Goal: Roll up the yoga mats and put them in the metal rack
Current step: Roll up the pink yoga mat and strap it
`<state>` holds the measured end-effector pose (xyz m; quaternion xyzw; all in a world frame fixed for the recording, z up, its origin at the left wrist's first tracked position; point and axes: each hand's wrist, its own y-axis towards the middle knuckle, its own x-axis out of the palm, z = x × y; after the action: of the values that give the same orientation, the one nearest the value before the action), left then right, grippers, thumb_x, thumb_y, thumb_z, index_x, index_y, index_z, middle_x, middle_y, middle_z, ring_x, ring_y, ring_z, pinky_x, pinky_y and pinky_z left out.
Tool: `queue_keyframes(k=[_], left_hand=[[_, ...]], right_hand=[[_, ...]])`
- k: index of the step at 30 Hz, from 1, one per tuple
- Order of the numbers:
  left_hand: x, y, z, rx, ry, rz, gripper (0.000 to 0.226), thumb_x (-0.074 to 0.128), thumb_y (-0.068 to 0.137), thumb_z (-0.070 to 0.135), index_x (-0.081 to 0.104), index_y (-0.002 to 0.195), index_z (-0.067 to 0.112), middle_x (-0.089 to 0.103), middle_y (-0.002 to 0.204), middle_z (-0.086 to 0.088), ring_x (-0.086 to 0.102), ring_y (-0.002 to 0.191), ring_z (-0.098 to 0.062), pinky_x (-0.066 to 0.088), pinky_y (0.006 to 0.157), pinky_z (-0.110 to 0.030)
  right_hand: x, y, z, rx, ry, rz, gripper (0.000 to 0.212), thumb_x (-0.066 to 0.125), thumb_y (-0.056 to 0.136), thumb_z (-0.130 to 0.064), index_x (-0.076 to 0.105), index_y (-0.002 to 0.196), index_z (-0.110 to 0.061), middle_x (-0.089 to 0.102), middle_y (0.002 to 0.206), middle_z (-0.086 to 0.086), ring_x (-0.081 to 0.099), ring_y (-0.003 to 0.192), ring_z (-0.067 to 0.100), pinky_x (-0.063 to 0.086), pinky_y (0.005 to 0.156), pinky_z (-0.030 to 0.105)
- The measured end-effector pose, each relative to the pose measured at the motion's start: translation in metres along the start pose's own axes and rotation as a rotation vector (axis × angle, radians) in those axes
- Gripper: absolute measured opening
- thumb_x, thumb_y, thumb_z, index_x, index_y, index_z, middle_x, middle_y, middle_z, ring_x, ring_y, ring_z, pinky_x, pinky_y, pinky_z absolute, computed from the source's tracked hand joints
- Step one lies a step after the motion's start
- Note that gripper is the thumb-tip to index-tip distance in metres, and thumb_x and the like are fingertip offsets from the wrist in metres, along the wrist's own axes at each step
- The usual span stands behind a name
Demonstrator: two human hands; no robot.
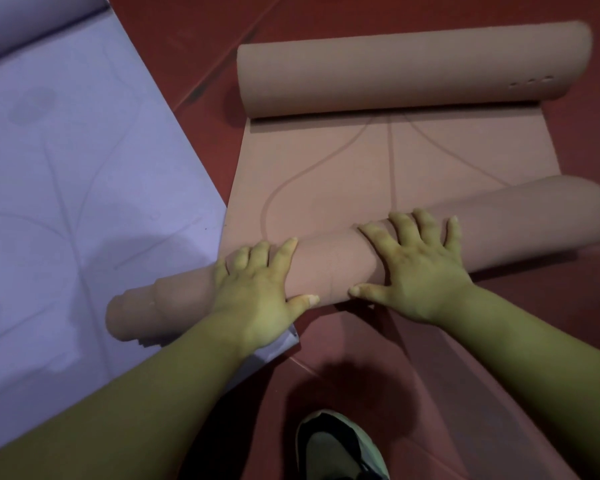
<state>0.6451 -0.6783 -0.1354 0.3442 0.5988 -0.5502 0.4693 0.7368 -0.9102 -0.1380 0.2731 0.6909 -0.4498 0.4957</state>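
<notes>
A tan-pink yoga mat [343,174] lies on the red floor, rolled from both ends. The near roll [329,268] runs slantwise from lower left to right, and its left end telescopes out over the purple mat. My left hand [257,292] and my right hand [413,268] press on top of this near roll, fingers spread, thumbs against its near side. The far curl [413,71] lies across the top of the mat. A flat purple yoga mat [70,188] lies on the left. No metal rack is in view.
Red floor tiles [520,323] surround the mats. My shoe [340,448] stands at the bottom centre, just behind the near roll. A corner of the purple mat [284,341] pokes out under my left wrist.
</notes>
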Motion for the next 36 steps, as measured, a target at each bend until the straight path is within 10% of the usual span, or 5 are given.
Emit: queue_keyframes(k=[36], left_hand=[[-0.007,0.011,-0.002,-0.063,0.024,0.015,0.087,0.030,0.092,0.077,-0.015,0.156,0.040,0.002,0.167,-0.003,0.001,0.152,-0.033,0.000,0.121,-0.061]], right_hand=[[-0.033,0.052,0.011,-0.121,-0.031,0.003,0.114,0.033,0.056,-0.099,0.019,0.156,-0.046,0.031,0.160,0.005,0.025,0.146,0.033,0.013,0.120,0.058]])
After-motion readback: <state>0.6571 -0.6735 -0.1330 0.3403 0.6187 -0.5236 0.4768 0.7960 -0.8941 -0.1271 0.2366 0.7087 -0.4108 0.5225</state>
